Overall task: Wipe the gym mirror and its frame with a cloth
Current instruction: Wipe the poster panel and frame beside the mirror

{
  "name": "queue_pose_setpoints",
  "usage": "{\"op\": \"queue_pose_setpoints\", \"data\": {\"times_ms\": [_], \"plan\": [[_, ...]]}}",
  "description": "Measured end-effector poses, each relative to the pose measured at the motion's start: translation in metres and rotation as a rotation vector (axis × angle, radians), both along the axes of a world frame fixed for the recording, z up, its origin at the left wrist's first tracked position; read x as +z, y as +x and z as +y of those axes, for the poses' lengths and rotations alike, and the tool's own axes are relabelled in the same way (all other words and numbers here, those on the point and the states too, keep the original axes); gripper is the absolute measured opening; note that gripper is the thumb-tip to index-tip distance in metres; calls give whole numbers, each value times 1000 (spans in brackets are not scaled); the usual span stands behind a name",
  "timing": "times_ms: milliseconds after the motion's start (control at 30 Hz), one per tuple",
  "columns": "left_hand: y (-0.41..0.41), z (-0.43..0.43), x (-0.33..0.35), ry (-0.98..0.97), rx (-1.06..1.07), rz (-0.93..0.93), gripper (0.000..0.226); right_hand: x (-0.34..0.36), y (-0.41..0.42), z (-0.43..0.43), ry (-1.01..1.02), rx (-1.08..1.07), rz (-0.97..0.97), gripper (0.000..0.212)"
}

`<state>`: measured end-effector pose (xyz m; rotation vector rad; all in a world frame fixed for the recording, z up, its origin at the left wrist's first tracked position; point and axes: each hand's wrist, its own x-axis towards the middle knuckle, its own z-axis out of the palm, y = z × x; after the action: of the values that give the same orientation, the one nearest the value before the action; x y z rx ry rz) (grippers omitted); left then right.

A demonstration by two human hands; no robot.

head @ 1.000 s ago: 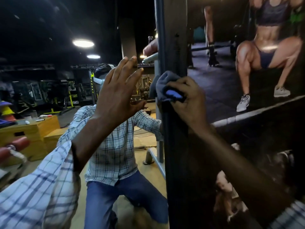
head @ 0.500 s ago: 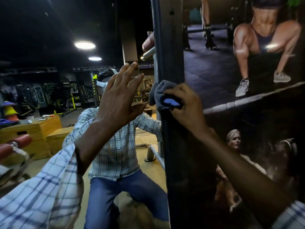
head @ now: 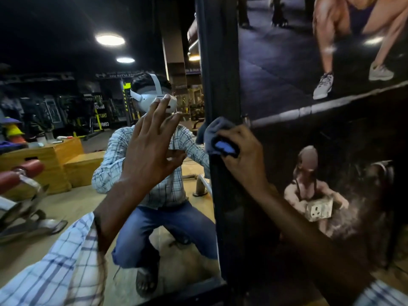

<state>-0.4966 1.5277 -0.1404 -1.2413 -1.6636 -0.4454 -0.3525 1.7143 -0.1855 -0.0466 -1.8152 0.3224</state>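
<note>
- One big mirror (head: 66, 206) fills the left side.
- Its dark frame (head: 220, 62) stands mid-picture.
- Left hand (head: 152, 146), fingers wide, may smudge the mirror.
- Right hand (head: 245, 155) squeezes the cloth (head: 217, 133) on the frame, center; it could slip.

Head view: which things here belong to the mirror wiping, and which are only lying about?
For the job: cloth, gripped by the right hand; mirror frame; mirror; left hand, fingers straight.
Only lying about: wooden boxes, red padded bar, wall poster, socket box.
</note>
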Motion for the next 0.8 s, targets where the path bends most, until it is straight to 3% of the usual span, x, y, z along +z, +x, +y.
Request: {"op": "queue_pose_setpoints", "data": {"times_ms": [67,200,333,467,600,733,800], "plan": [[-2,-2,-14,-13,12,-1,88,-15,1,0,88,15,-100,45],[-3,-6,-39,-25,20,-33,89,-36,1,8,-127,-35,118,50],[-3,-5,-63,-51,20,-45,90,-70,0,1,36,-20,-83,44],[0,-2,-83,-49,15,-56,89,-98,1,5,-197,-33,106,50],[0,0,-107,-58,21,-55,88,-129,-1,0,-131,21,-12,48],[-3,-3,-134,-72,29,-59,84,-151,1,1,-296,5,142,40],[-5,-3,-146,-74,30,-55,79,-165,-2,-6,-295,39,105,37]]}}
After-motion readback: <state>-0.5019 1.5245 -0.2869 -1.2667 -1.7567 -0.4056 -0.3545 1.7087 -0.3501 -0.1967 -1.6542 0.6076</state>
